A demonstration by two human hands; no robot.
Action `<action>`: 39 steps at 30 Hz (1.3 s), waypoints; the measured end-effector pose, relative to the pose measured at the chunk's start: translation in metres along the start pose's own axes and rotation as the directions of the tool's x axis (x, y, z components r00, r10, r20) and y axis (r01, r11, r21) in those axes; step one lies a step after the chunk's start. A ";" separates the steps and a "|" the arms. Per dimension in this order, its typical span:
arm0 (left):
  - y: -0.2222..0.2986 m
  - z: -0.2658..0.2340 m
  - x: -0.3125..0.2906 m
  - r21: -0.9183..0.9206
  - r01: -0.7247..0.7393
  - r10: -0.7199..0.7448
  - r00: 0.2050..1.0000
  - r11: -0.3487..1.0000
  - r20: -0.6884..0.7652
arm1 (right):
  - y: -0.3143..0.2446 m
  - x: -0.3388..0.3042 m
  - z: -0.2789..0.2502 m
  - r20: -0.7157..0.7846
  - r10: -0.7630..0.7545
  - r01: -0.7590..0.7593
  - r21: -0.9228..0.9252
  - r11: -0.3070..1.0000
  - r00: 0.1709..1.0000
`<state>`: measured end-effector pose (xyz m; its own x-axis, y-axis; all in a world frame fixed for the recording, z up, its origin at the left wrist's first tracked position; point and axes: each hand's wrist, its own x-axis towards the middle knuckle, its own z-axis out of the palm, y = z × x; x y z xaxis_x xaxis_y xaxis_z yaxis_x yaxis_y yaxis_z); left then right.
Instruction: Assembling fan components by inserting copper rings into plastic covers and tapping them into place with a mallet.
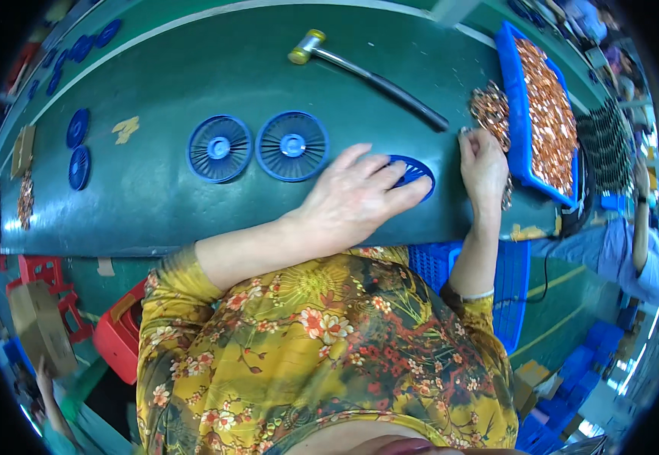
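Taking the view as a clock face, a small cardboard box (22,152) stands on the green table (155,216) between nine and ten o'clock, with a little heap of coppery bits (25,201) below it. Just right of these, two blue wheels (78,148) lie close together, one above the other. A torn yellowish patch (125,130) marks the tabletop farther toward ten. Next come two larger-looking spoked wheels side by side: the left wheel (219,146) at ten o'clock and the middle wheel (292,145) at eleven, both lying flat. The left hand (363,182), near one o'clock, is palm down, its fingers spread over a blue spoked piece (409,168) that lies toward two and is partly covered; how firmly it is held I cannot tell. Above, a mallet (375,80) slants from its yellow-ended head near twelve to its black grip between one and two. The right hand (483,163), just past two, has thumb and forefinger pinched together at a small shiny bit (464,131). Beside it, at two, a loose pile of metal pieces (491,110) lies against a blue tray (521,114) filled with coppery pieces (550,121).
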<state>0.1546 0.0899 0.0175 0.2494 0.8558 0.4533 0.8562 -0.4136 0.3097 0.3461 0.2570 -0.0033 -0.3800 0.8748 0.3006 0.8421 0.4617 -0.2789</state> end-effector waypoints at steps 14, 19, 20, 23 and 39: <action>-0.130 -0.099 -0.068 0.283 0.546 -0.349 0.776 0.788 -0.526 | 0.011 0.006 0.004 -0.173 -0.093 0.088 -0.035 0.995 0.981; -0.232 -0.166 -0.204 0.381 0.924 -0.579 0.327 0.030 -0.746 | 0.011 -0.006 0.001 -0.017 -0.044 0.043 -0.032 0.999 0.999; -0.244 -0.175 -0.227 0.265 0.961 -0.676 0.147 -0.074 -0.722 | 0.012 -0.007 0.000 -0.019 -0.034 0.034 -0.007 0.999 0.999; -0.277 -0.179 -0.304 0.125 0.992 -0.714 0.100 0.018 -0.693 | 0.001 -0.004 0.004 -0.060 0.009 -0.004 0.093 0.996 0.998; -0.092 -0.084 -0.090 -0.375 0.612 -0.619 0.248 0.696 -0.745 | -0.100 -0.018 -0.019 -0.440 -0.450 0.611 0.359 0.705 0.777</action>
<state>0.0153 0.0245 0.0186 -0.8054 0.2363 0.5435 0.5792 0.1195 0.8063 0.2763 0.1922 0.0363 -0.5056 0.4073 0.7606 0.2242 0.9133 -0.3400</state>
